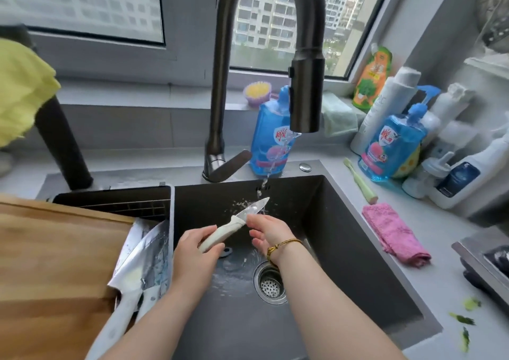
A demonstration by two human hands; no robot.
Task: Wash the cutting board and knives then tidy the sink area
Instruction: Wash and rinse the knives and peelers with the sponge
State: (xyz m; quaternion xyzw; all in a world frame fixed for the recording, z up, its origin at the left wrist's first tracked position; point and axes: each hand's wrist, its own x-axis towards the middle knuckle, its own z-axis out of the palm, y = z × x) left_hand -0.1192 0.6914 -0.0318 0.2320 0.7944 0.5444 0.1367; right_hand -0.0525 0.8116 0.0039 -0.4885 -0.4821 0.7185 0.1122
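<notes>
A small paring knife [249, 210] with a cream handle is held over the dark sink [344, 222], its blade under the running water from the black faucet [305, 95]. My left hand [192, 246] grips the handle. My right hand [268, 229] has its fingers against the blade near the handle. A wooden cutting board [55, 263] lies at the left. Two large knives [137, 266] with white handles lie in the drain rack [162, 208] beside it.
Blue dish-soap bottles [391, 150] and white bottles crowd the right counter. A pink cloth [394, 235] and a green brush [358, 180] lie by the sink's right rim. Green scraps [465, 321] dot the counter. A yellow cloth [19, 92] hangs at the left.
</notes>
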